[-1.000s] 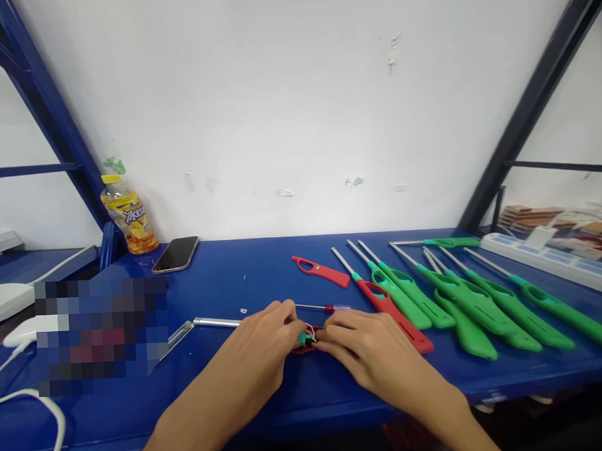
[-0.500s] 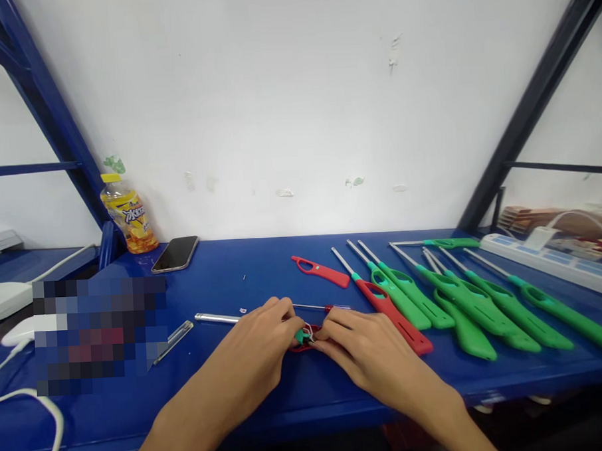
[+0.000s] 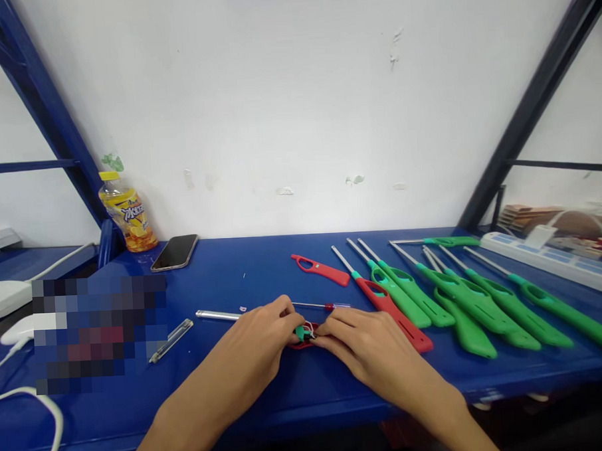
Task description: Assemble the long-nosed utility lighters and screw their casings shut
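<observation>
An opened red lighter (image 3: 301,345) lies between my hands near the table's front edge, its metal tube (image 3: 218,315) reaching out to the left. My left hand (image 3: 268,330) is closed on the lighter's left part, by a green piece. From the right, the fingertips of my right hand (image 3: 358,333) pinch at the black and white parts inside the red body. Behind them lies a screwdriver (image 3: 329,307) with a red and clear handle. A loose red shell half (image 3: 323,271) rests farther back.
Several green lighters (image 3: 463,295) and one red lighter (image 3: 392,311) lie at the right, before a white power strip (image 3: 556,261). At the left are a phone (image 3: 175,252), a drink bottle (image 3: 131,216) and a clear tube (image 3: 171,341).
The fingers of my left hand have shifted slightly on the lighter. My right hand stays nearly where it was, at the same parts.
</observation>
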The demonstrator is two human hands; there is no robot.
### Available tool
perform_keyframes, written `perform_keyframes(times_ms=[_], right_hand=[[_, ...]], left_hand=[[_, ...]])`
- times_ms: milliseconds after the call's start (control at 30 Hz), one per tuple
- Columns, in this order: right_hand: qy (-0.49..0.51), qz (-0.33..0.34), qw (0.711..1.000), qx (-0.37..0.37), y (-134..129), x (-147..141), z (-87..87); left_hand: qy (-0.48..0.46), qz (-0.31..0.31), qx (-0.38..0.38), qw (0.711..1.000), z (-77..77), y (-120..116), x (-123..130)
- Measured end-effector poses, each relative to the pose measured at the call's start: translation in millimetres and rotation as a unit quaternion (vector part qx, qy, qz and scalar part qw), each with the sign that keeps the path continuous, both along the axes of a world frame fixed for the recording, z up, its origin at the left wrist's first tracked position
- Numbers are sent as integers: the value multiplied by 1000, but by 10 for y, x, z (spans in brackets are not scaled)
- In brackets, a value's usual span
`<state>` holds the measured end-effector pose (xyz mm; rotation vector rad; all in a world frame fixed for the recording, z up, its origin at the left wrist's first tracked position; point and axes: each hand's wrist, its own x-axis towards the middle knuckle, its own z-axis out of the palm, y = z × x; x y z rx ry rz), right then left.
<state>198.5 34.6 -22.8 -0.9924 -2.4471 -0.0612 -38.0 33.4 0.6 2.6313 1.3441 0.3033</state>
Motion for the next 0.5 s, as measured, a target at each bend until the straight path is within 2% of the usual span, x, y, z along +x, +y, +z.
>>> perform_keyframes(times_ms=[200, 500], right_hand=[[16, -5, 1000, -8, -6, -8, 3], [23, -6, 999, -25, -36, -12, 41]], left_hand=[[6, -2, 4, 1000, -33, 26, -37], [38, -1, 17, 999, 21, -7, -9]])
